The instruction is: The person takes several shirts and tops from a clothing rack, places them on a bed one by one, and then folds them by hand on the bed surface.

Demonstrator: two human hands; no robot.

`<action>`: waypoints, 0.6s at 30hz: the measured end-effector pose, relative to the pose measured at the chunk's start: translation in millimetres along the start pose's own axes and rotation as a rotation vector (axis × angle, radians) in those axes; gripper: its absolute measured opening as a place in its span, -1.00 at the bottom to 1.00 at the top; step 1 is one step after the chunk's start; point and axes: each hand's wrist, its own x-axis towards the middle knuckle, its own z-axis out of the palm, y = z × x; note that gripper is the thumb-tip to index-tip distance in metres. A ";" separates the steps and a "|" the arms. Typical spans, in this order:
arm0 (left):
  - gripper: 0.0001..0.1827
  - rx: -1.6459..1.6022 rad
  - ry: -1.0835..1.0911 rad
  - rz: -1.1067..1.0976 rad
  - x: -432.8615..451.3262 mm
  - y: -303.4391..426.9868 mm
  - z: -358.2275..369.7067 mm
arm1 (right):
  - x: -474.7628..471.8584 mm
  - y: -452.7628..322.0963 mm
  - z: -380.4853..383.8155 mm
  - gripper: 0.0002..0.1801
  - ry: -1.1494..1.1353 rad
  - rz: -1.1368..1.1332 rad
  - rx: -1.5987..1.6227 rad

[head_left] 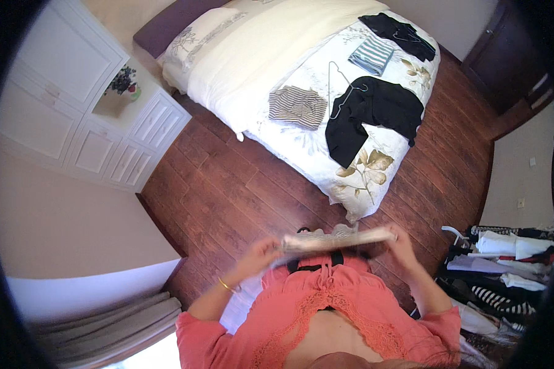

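My left hand [262, 254] and my right hand [400, 245] grip the two ends of a pale garment [339, 240], which is stretched in front of my waist and blurred. Beyond it, on the bed, a black garment [380, 104] lies spread out, with a wire hanger [346, 99] partly on it. To the left of the hanger is a folded brown-and-white striped garment [297, 107]. Farther back are a folded green-and-white striped garment [373, 54] and a heap of black clothing [397, 33] with hangers.
The bed [304, 161] has a floral sheet and a cream quilt [263, 50]. A rack of hanging clothes [503, 272] stands close on the right. White cabinets [97, 147] line the left wall, and a grey curtain [115, 323] hangs at the lower left. Wooden floor [221, 184] surrounds the bed.
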 end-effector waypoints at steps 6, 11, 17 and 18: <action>-0.87 -0.132 0.166 0.322 88.6 147.3 -82.3 | 105.0 -148.5 -1.2 -0.73 0.432 -0.710 -0.279; -0.84 -0.057 0.068 0.163 158.0 203.4 -116.8 | 167.7 -210.0 -35.2 -0.84 0.302 -0.563 -0.580; -0.66 0.173 0.009 0.042 194.8 260.1 -137.8 | 198.3 -267.0 -74.0 -0.79 -0.005 -0.187 0.054; -0.57 0.196 -0.012 0.020 204.7 268.6 -135.9 | 201.3 -273.7 -77.8 -0.76 -0.017 -0.155 0.107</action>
